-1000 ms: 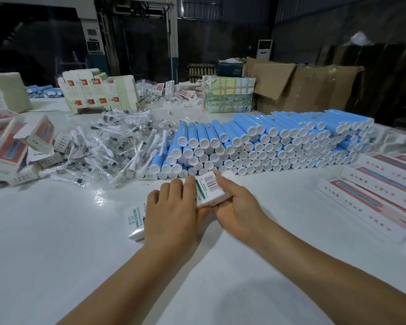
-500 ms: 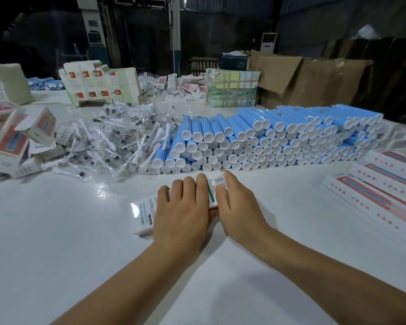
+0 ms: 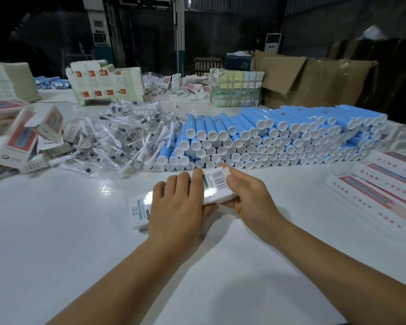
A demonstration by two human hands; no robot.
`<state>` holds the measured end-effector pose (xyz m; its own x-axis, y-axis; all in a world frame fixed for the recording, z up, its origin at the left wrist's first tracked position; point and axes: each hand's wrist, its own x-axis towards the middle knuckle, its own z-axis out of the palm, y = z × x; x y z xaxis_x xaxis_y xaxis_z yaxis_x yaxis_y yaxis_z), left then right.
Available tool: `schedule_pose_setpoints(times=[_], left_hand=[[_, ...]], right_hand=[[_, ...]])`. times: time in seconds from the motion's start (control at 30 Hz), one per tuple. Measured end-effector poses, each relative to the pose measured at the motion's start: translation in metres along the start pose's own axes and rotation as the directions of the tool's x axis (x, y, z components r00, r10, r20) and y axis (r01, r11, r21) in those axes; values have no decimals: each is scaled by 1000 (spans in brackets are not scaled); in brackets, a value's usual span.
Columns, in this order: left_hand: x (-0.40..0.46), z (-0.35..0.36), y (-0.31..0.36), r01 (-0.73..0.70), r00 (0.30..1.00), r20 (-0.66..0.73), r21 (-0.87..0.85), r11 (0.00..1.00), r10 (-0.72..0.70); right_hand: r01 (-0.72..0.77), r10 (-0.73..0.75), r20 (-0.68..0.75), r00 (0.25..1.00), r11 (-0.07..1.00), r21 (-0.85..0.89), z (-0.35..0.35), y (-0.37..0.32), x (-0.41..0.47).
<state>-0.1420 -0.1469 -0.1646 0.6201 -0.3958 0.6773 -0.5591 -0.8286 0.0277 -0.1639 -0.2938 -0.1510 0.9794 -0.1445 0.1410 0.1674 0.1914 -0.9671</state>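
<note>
White card, glossy, barcode label on the upper face: the white box (image 3: 217,184), long and narrow, sits between both hands low over the white table (image 3: 56,242). Across its middle lies the left hand (image 3: 176,207), fingers fairly straight and laid flat on the top face, pressing down; the printed end of the box pokes out past the outer edge of that hand. At the other end the right hand (image 3: 249,198) grasps the box, thumb on top beside the barcode, fingers curled underneath, so that this end is tipped slightly up. Whether the printed end touches the table, cannot tell. Just beyond both sets of fingertips: a long stack of blue tubes (image 3: 279,137), white caps facing the hands. Beyond and left of the left hand: a loose heap of brush heads (image 3: 117,141) in clear wrappers, with opened cartons (image 3: 21,139) further left. Right of the right hand, well apart: flat boxes (image 3: 384,193) lying in rows.
</note>
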Motion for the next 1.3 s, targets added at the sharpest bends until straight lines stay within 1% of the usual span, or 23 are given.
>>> schedule_pose_setpoints(times=[0.2,0.37,0.5,0.6,0.7,0.77,0.8,0.87,0.9,0.97,1.03,1.1,1.13,1.2,1.3], left_hand=[[0,-1,-1,-7,1000,-5,-18,1000,7],[-1,-1,-1,-12,1000,21,-19,1000,12],[0,1,1,-25,999,47,4,1000,25],[1,1,3,-4,998,70,13,1000,3],[2,1,2,20,997,73,8,1000,-20],[3,1,2,47,996,79,-6,999,-47],[4,0,2,60,995,86,-10,998,-59],[5,1,2,63,994,87,-4,998,-63],[4,1,2,55,996,74,0,999,-55],[3,2,3,31,999,43,10,999,-32],[2,2,4,6,999,48,33,999,-7],[2,0,4,-4,998,61,43,999,1],[2,0,4,-2,998,60,39,999,-1],[3,0,4,3,999,44,37,999,-5],[4,2,1,13,1000,28,65,998,-15]], right_hand=[[16,-16,-27,1000,1000,-16,0,1,-1],[39,-42,-86,995,999,-34,3,6,0],[16,-13,-147,989,1000,21,6,11,0],[-7,20,-138,990,995,98,7,12,1],[-12,25,-134,991,995,96,6,14,3],[-10,15,-135,991,999,37,6,15,3],[-3,0,-141,990,1000,-20,7,17,3],[32,-66,-165,984,979,-200,8,19,-1],[56,-119,-180,976,946,-320,9,20,-3],[103,-231,-178,957,837,-537,10,21,-7],[126,-287,-157,945,763,-635,11,23,-11],[130,-293,-142,946,739,-662,12,24,-13],[124,-283,-143,948,745,-656,12,24,-12],[105,-250,-153,956,782,-614,13,22,-10],[75,-174,-169,970,877,-475,14,19,-7]])
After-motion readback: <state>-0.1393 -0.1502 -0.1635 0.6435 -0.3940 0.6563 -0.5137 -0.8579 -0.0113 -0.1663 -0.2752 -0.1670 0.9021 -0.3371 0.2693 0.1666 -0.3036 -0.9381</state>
